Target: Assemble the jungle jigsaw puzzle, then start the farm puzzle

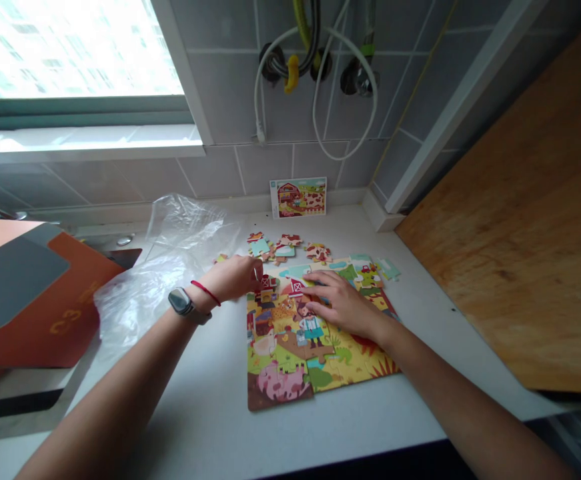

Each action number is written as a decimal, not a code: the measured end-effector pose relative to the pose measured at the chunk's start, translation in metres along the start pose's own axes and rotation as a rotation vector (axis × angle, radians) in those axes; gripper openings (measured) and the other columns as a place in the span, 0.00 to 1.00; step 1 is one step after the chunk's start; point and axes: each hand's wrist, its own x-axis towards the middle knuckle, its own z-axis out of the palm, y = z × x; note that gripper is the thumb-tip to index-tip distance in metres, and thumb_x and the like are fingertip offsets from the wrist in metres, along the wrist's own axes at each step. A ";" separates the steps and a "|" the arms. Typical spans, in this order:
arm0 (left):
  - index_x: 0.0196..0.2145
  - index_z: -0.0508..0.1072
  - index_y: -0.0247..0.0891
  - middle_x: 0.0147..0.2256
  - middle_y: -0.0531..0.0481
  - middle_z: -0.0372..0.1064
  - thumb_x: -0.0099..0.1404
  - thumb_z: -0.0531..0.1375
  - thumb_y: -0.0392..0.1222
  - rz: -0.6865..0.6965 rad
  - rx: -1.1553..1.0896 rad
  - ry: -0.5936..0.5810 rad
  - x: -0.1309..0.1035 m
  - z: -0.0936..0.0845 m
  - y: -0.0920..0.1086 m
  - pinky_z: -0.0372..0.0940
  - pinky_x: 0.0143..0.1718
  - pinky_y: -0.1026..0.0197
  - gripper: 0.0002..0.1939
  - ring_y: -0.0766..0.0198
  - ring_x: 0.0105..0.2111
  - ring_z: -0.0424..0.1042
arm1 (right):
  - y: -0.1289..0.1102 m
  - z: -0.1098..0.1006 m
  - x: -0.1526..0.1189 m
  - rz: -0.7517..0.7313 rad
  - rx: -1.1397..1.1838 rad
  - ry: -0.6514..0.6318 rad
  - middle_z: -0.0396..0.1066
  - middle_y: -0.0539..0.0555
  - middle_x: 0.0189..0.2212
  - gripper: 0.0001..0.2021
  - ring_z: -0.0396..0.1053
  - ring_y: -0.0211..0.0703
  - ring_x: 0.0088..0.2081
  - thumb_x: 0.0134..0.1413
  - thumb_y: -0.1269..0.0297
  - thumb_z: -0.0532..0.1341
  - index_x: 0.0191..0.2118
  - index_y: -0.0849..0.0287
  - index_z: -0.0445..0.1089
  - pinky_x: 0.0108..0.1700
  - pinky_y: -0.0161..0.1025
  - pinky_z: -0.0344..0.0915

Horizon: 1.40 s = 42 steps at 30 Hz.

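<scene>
A partly assembled jigsaw puzzle [280, 347] with a farm scene lies on the white counter: a pink pig, a hen, a figure in a blue skirt and a tractor show on it. At its upper left corner my left hand [240, 276] is closed, fingertips pinched on a puzzle piece [266, 285] with red barn print; the fingers partly hide it. My right hand [345, 305] rests on the upper middle of the puzzle, fingers spread and holding nothing, covering part of the picture. Several loose puzzle pieces [319, 252] lie just beyond the puzzle's far edge.
A picture card [299, 198] of the farm scene leans against the tiled wall. Crumpled clear plastic [170, 267] lies left of my left hand, beside an orange and grey box [25, 293]. A wooden panel [530, 233] stands at the right; a white cable [370, 127] hangs above.
</scene>
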 end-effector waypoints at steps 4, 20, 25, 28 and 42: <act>0.40 0.80 0.41 0.39 0.48 0.82 0.64 0.63 0.41 0.011 0.004 -0.005 0.001 0.001 -0.006 0.64 0.33 0.61 0.07 0.60 0.33 0.78 | -0.001 -0.001 0.000 -0.005 -0.001 -0.001 0.72 0.60 0.61 0.13 0.66 0.54 0.63 0.68 0.59 0.64 0.54 0.53 0.80 0.66 0.58 0.64; 0.33 0.81 0.42 0.31 0.51 0.80 0.59 0.63 0.37 0.012 -0.101 -0.121 -0.005 -0.007 -0.019 0.62 0.27 0.64 0.07 0.63 0.26 0.74 | 0.001 0.001 0.000 -0.007 0.022 0.007 0.72 0.60 0.61 0.13 0.67 0.55 0.64 0.68 0.59 0.63 0.53 0.51 0.80 0.66 0.60 0.64; 0.34 0.81 0.42 0.35 0.50 0.82 0.58 0.67 0.39 0.046 0.016 -0.125 -0.004 -0.009 -0.019 0.65 0.36 0.62 0.05 0.58 0.37 0.78 | 0.002 0.002 -0.001 -0.014 0.027 0.012 0.72 0.60 0.61 0.13 0.66 0.56 0.64 0.68 0.58 0.64 0.54 0.51 0.80 0.66 0.60 0.64; 0.37 0.80 0.41 0.37 0.49 0.82 0.63 0.66 0.41 0.015 0.042 -0.091 -0.007 -0.013 -0.016 0.64 0.34 0.62 0.05 0.59 0.35 0.77 | 0.003 0.002 -0.001 -0.018 0.027 0.018 0.72 0.60 0.61 0.13 0.66 0.56 0.63 0.68 0.58 0.64 0.53 0.52 0.80 0.66 0.61 0.64; 0.49 0.77 0.43 0.46 0.45 0.76 0.73 0.62 0.35 0.483 -0.189 0.736 -0.085 0.082 -0.027 0.75 0.45 0.55 0.09 0.59 0.44 0.77 | 0.004 0.003 -0.002 -0.004 0.032 0.028 0.73 0.58 0.60 0.12 0.67 0.57 0.63 0.67 0.61 0.65 0.53 0.49 0.80 0.66 0.61 0.66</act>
